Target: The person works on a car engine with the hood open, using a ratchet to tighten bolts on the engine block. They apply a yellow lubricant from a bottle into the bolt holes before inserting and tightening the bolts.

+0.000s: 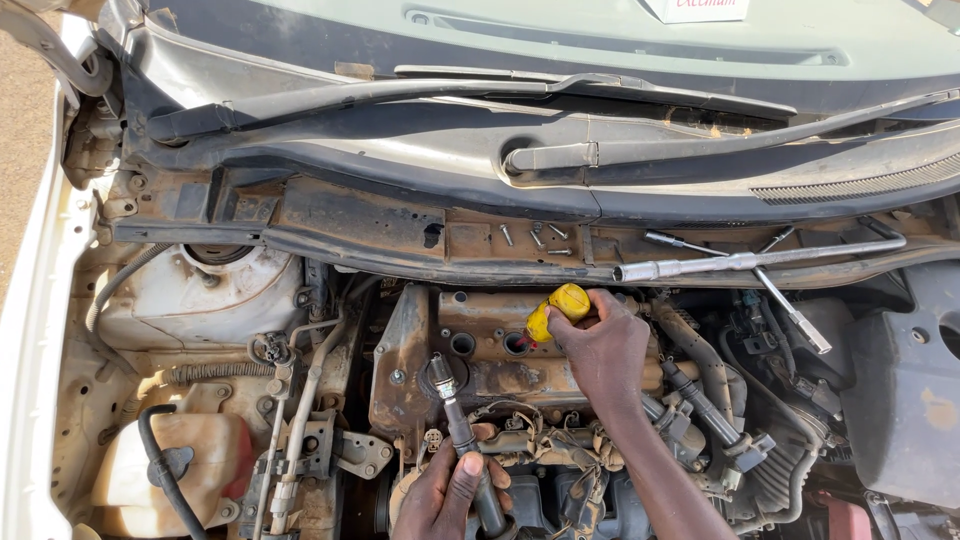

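The right hand (605, 350) wraps its fingers around a yellow plastic-handled tool (558, 310) over the rusty metal engine cover (490, 350). Just below the cover, the left hand (445, 495) grips a black stick-shaped ignition coil (462, 440).

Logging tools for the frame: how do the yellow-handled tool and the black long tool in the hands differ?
The yellow-handled tool, gripped by the right hand, points down into a hole in the rusty engine cover; the black long tool, held by the left hand, is clear of the holes, its metal tip tilted up-left. The first has a short, bulbous handle; the second is slim and longer. Each is held by one hand over the engine.
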